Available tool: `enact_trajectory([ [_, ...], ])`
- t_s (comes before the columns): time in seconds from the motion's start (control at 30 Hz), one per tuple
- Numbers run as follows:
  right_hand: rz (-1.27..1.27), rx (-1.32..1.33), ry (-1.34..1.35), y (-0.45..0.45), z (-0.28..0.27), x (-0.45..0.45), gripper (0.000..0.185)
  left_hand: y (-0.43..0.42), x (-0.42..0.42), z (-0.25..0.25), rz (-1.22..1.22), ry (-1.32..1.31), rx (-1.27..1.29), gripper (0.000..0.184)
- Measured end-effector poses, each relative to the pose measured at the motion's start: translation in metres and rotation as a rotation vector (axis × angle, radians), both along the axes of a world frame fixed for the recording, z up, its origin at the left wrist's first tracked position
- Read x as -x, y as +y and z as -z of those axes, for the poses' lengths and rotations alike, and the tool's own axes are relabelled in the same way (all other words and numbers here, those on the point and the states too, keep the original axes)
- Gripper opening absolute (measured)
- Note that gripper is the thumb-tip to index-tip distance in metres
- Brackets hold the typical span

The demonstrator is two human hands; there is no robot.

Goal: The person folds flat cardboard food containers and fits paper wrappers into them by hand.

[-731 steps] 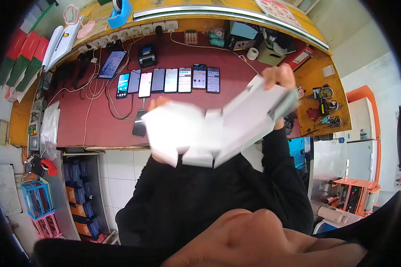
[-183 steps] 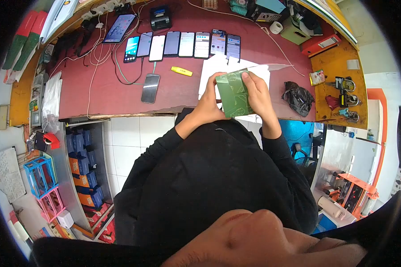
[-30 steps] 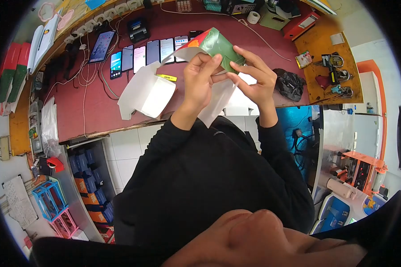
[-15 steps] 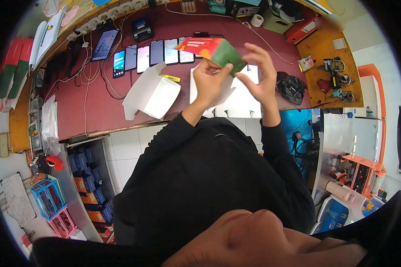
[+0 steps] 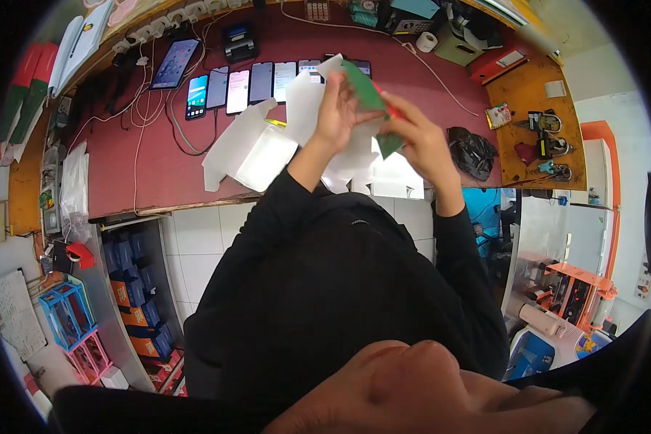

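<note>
Green-and-red card (image 5: 365, 87) held up over the dark red desk (image 5: 159, 173), near the middle of its front edge.
The right hand (image 5: 424, 143) has its grip closed on the card; the left hand (image 5: 336, 116) is beside it, fingers spread, and whether its grip holds anything I cannot tell. White sheets (image 5: 398, 175) and an open white box (image 5: 269, 158) lie along the front edge, a black bag (image 5: 473, 153) near the right front corner. Phones (image 5: 261, 83) line up farther back, a tablet (image 5: 174, 65) toward the left rear corner; below, white floor tiles (image 5: 197, 235) and shelved blue boxes (image 5: 146, 315).
</note>
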State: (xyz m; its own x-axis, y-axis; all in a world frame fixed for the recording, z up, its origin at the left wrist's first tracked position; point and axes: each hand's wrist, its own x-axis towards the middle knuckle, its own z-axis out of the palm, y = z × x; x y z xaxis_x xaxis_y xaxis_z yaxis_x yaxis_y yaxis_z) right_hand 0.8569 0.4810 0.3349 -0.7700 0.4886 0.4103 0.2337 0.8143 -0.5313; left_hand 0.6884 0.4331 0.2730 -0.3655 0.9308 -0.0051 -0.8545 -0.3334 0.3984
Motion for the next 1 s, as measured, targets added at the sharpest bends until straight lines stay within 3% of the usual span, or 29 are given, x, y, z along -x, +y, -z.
enact_trajectory([
  [0.07, -0.068, -0.176, -0.14, -0.009, 0.009, 0.006, 0.043, 0.008, 0.02, -0.004, 0.19, 0.267, 0.313, 0.036],
  [0.13, -0.038, -0.23, -0.154, -0.01, 0.01, 0.01, 0.042, 0.011, 0.025, -0.001, 0.184, 0.269, 0.331, 0.036],
  [0.23, -0.058, -0.159, 0.03, -0.01, 0.018, 0.014, 0.032, 0.02, 0.021, 0.031, 0.452, -0.198, 0.014, 0.027],
  [0.27, -0.006, 0.052, 0.301, -0.016, 0.024, 0.019, 0.026, 0.021, 0.012, 0.038, 0.457, -0.201, 0.016, 0.027],
  [0.3, 0.046, 0.263, 0.571, -0.019, 0.029, 0.021, 0.022, 0.015, -0.003, 0.03, 0.393, -0.361, -0.059, 0.029],
  [0.33, 0.049, 0.264, 0.57, -0.018, 0.033, 0.021, 0.022, 0.009, -0.013, 0.026, 0.325, -0.52, -0.135, 0.03],
  [0.4, 0.002, 0.043, 0.706, -0.013, 0.036, 0.022, 0.026, 0.003, -0.017, 0.021, 0.315, -0.511, -0.094, 0.032],
  [0.43, 0.034, -0.097, 0.573, -0.012, 0.032, 0.016, 0.027, -0.001, -0.016, 0.015, 0.264, -0.373, -0.071, 0.03],
  [0.57, 0.082, -0.25, 0.37, -0.016, 0.027, 0.01, 0.028, -0.013, -0.02, 0.0, 0.073, 0.046, -0.015, 0.022],
  [0.77, 0.16, -0.182, 0.367, -0.007, 0.044, 0.016, 0.03, -0.013, -0.047, -0.006, -0.093, 0.123, 0.042, 0.017],
  [0.83, 0.31, -0.287, 0.403, -0.006, 0.05, 0.023, 0.03, -0.011, -0.059, 0.0, -0.078, 0.113, 0.037, 0.017],
  [1.0, 0.371, -0.27, 0.391, -0.01, 0.058, 0.025, 0.029, -0.008, -0.059, 0.004, -0.078, 0.148, 0.049, 0.018],
])
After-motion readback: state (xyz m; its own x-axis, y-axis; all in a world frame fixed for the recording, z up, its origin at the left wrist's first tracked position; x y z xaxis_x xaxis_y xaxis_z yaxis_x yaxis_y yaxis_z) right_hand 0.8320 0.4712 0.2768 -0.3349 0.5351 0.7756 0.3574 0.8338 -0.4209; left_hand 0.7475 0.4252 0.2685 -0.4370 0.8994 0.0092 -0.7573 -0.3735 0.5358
